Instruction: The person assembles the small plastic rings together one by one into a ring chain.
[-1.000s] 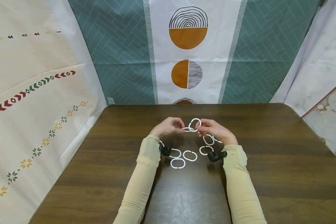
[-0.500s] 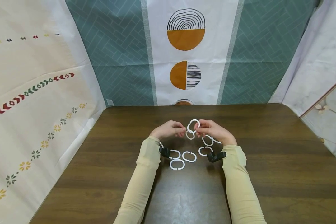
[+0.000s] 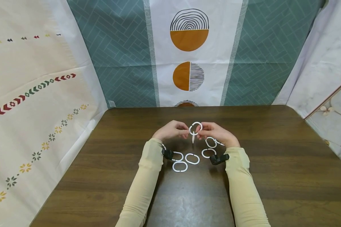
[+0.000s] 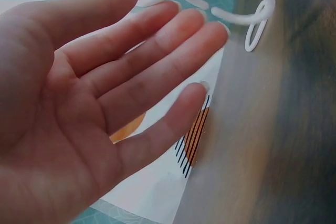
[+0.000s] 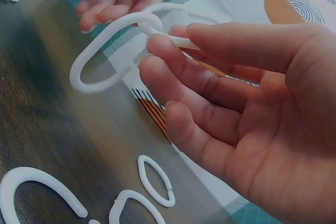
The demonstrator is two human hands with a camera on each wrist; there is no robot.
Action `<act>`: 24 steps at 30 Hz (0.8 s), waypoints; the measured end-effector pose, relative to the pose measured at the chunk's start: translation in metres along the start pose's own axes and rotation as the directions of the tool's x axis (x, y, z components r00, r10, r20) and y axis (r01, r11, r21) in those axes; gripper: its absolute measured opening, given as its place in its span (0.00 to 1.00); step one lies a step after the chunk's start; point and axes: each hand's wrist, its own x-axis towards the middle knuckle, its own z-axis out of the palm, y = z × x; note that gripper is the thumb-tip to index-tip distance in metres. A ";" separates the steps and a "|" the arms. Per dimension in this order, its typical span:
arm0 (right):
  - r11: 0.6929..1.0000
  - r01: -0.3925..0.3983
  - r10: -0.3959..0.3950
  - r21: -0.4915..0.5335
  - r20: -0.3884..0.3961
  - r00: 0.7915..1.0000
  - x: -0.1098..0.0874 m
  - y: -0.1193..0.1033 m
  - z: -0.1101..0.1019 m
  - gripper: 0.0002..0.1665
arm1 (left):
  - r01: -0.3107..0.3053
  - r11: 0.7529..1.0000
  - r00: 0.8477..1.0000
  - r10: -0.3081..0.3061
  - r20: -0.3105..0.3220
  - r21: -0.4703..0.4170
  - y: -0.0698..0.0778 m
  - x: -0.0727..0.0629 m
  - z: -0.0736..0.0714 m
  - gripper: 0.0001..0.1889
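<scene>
Found upper white ring [image 3: 196,122] pinched in right fingers [image 5: 181,66], left fingers [image 4: 157,74] loosely extended; judged light, stiff, best held opposite its gap.

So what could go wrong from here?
1. The hanging white C-link shows a gap in the left wrist view, so it might work off the upper C-link.
2. The right hand pinches the upper C-link near its fingertips; a slack grip could drop both.
3. Loose C-links lie nearby on the table; dropped ones may get mixed in.

Nine visible white links [image 3: 180,162], two hands [image 3: 172,130], two wrist cameras [image 3: 167,154]
</scene>
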 end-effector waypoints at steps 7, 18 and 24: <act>1.000 0.011 -0.011 -0.005 0.031 0.999 0.002 -0.001 0.004 0.14 | -0.026 0.999 0.999 0.025 -0.037 -0.031 -0.001 0.000 0.002 0.09; 0.955 -0.096 0.062 -0.282 -0.127 0.990 -0.014 0.005 -0.013 0.17 | -0.045 0.999 0.997 0.045 -0.062 0.001 0.001 -0.001 0.000 0.07; 0.912 -0.123 0.077 -0.392 -0.132 0.988 -0.016 0.014 -0.014 0.12 | -0.049 0.999 0.996 0.050 -0.069 0.011 0.001 -0.001 -0.001 0.07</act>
